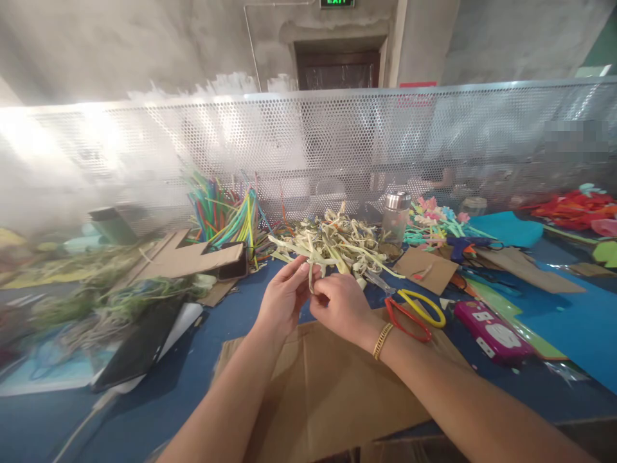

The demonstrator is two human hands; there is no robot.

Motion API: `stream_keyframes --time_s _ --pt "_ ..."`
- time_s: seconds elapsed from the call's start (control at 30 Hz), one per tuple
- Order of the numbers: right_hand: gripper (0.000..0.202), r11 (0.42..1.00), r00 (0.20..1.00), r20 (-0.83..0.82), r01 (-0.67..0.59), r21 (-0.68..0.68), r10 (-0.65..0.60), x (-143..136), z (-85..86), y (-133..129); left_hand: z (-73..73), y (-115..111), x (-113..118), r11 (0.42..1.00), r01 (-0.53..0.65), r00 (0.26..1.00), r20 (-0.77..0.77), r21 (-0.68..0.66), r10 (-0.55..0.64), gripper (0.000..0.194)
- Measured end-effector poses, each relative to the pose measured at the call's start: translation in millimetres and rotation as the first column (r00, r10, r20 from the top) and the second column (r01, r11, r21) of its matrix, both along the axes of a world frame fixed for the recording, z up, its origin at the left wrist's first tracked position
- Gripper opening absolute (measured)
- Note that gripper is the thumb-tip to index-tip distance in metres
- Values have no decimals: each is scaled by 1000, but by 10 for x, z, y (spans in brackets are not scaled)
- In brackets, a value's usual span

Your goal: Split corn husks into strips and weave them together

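My left hand [285,294] and my right hand [341,305] are close together above the front of the table, fingers closed in pinches. Between them is a pale, narrow, dried plant strip [312,273]; its lower end disappears among my fingers. Just beyond lies a tangled heap of similar cream and pale green strips [344,238]. Under my forearms is a flat cardboard sheet [332,386]. Scissors [418,314] with one red and one yellow handle rest to the right of my right hand, blades pointing toward the heap.
A magenta case [491,331], cardboard piece [427,267] and lidded glass jar [396,222] stand or lie on the right. Colourful pipe cleaners [224,212] are bunched at back left. A black tablet-like slab [144,347] lies left. A perforated metal screen [270,141] runs behind.
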State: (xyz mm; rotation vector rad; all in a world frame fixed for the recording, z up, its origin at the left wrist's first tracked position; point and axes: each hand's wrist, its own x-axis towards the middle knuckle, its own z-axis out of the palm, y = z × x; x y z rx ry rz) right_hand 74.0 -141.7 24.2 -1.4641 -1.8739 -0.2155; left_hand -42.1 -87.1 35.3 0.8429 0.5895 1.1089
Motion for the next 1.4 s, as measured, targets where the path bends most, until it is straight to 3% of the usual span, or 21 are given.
stream_keyframes --time_s 0.17,0.33,0.5,0.67,0.97,1.1,1.2,1.27,1.33,1.4 --pt "17 999 998 59 23 -26 -21 15 32 -12 32 -71 6 999 49 995 -86 -20 -51 51" --pt "11 1000 989 145 -18 10 16 15 57 -35 25 -87 8 995 99 990 -98 -11 -100 40" --pt "13 1000 978 206 -22 -7 23 1 44 -47 -7 -39 34 1000 23 1000 3 -8 -23 18" --pt "15 1000 986 168 19 -14 -17 -14 46 -50 18 -52 49 1000 -13 1000 29 -9 13 17" --pt "15 984 973 145 -177 -30 180 -151 47 -153 70 -35 32 994 -104 994 23 -22 105 14" --pt "22 954 955 54 -286 -89 291 -142 59 -172 63 18 -19 997 -73 997 -29 10 73 6" --pt "38 941 939 -206 -307 -142 276 -54 92 -136 71 64 -66 998 -53 997 -48 44 55 7" --pt "44 956 856 -485 -268 -120 179 33 114 -75 81 74 -85 998 -25 998 -64 56 29 12" --pt "43 973 665 -740 -220 -64 101 114 127 5 88 61 -89 998 20 996 -90 61 -14 16" --pt "38 973 465 -881 -229 -24 88 161 128 78 87 32 -77 996 62 992 -117 69 -53 21"
